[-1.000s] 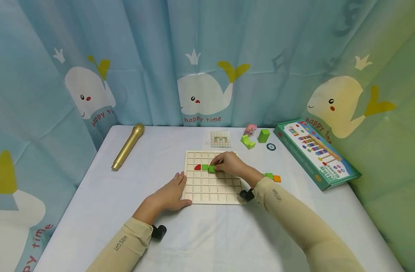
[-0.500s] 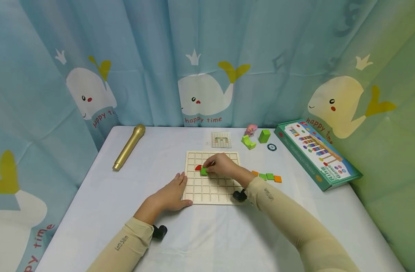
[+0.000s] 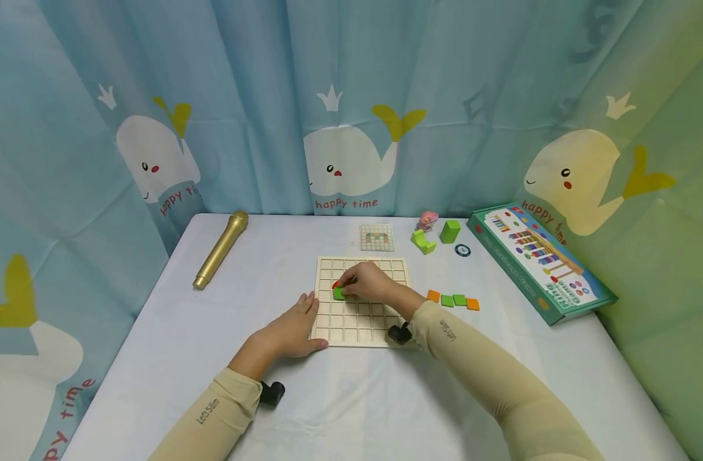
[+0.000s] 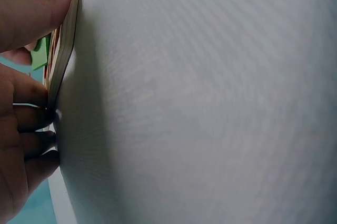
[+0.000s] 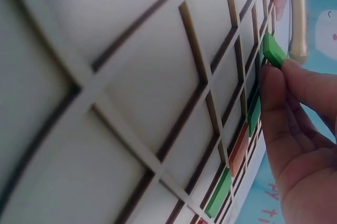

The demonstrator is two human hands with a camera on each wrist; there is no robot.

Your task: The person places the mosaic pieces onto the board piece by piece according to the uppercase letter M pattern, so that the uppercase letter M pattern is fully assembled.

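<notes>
While right hand [image 3: 370, 283] pinches green tile [image 3: 339, 294] | orange tiles [image 3: 433, 296] beside grid board [image 3: 401, 276]; microphone [image 3: 220, 249] apart

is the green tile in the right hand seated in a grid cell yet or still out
Still out. The green tile sits tilted, pinched by the right hand above the grid board, not flat in a cell.
</notes>
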